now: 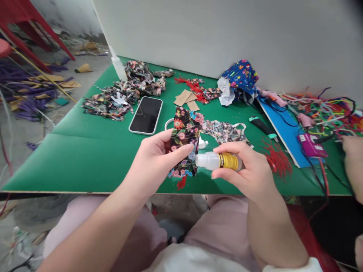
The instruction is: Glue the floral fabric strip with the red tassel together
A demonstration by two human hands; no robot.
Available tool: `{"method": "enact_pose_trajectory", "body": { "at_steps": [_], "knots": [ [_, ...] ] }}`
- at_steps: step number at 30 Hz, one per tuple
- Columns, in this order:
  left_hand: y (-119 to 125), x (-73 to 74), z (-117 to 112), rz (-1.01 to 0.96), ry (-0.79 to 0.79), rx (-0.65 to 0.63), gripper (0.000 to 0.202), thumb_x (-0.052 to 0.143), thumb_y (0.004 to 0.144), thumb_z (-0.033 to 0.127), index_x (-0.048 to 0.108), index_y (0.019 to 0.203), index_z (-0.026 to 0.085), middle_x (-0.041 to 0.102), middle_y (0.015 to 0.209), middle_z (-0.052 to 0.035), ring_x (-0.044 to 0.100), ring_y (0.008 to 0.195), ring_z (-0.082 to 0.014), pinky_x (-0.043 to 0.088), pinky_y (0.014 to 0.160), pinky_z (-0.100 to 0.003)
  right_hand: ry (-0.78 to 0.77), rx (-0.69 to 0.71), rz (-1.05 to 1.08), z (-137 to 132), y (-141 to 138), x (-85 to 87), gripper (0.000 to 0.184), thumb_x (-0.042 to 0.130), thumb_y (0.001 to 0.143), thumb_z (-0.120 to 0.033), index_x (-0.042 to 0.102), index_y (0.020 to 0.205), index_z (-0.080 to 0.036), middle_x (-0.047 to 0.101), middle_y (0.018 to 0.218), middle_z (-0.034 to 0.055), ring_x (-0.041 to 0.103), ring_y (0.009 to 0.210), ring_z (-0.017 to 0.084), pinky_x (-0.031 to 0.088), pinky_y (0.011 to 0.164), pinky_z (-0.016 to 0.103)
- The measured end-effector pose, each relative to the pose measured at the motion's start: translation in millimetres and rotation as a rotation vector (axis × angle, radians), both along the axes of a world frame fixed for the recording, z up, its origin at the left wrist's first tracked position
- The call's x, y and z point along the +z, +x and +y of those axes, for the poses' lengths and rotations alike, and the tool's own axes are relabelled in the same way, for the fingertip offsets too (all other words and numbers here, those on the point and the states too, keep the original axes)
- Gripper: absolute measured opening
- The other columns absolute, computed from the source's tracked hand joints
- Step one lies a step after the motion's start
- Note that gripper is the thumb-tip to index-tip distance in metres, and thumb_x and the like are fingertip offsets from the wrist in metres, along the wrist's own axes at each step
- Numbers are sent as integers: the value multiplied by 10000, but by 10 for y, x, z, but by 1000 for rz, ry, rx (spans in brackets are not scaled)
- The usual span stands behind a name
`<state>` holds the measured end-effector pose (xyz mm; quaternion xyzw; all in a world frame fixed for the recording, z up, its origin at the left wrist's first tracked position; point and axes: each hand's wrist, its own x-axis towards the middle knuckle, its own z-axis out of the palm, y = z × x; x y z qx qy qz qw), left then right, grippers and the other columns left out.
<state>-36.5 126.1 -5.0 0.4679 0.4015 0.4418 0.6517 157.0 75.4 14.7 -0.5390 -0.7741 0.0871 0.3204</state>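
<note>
My left hand (pixel 159 160) grips a black floral fabric piece (pixel 185 141), thumb across its front and fingers behind. A red tassel (pixel 181 183) shows below its lower edge. In my right hand (pixel 249 166) is a small translucent glue bottle (pixel 218 161) with a yellow label, held sideways between thumb and fingers. The bottle's open-looking mouth points left at the fabric's right edge; whether they touch I cannot tell. Just behind the bottle lies a small white cap (pixel 202 143). Another crumpled floral fabric piece (pixel 225 131) with a pale loop rests beyond it.
On the green table (pixel 93 158) lie a phone (pixel 146 115), floral scraps (pixel 107 104), cardboard pieces (pixel 187 99), a cutter knife (pixel 262 127) and red threads (pixel 276 158). A nozzle bottle (pixel 119 68) stands back left. Glue guns (pixel 273 97) and coloured cords are right, near another person's hand (pixel 353 158).
</note>
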Motion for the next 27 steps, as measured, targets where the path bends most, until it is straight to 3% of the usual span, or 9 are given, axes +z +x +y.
{"method": "enact_pose_trajectory", "body": {
  "at_steps": [6, 14, 21, 24, 27],
  "knots": [
    [17, -2, -13, 34, -2, 13, 304, 745, 674, 310, 698, 951, 195, 645, 740, -13, 553, 571, -128, 430, 494, -225, 12, 7, 100, 38, 5, -1, 268, 642, 770, -463, 626, 902, -230, 670, 863, 18, 622, 792, 171, 483, 710, 289],
    [26, -30, -14, 51, 15, -29, 298, 735, 693, 299, 690, 973, 209, 649, 785, -16, 589, 655, -143, 464, 557, -226, 79, -133, 161, 32, -62, -22, 195, 627, 807, -392, 624, 920, -234, 659, 869, 6, 601, 771, 145, 475, 705, 261],
    [18, -14, 14, -6, -47, -12, 314, 746, 679, 293, 692, 971, 190, 666, 800, -28, 600, 629, -145, 476, 540, -229, 12, 124, 174, 4, -15, 33, 252, 720, 724, -358, 631, 925, -234, 656, 881, 16, 612, 815, 167, 487, 734, 295],
    [13, -8, 20, -44, -73, -19, 306, 750, 679, 283, 694, 965, 188, 670, 799, -27, 618, 662, -153, 502, 585, -239, 89, 92, 366, 23, 16, -4, 266, 691, 729, -434, 647, 905, -240, 652, 848, 28, 608, 793, 187, 498, 701, 329],
    [15, 14, 22, -114, -112, -47, 270, 745, 692, 257, 694, 950, 192, 682, 823, -21, 638, 719, -151, 523, 642, -234, 121, -31, 667, 71, 43, -71, 338, 628, 752, -520, 653, 949, -246, 635, 836, 36, 577, 610, 150, 483, 485, 287]
  ]
}}
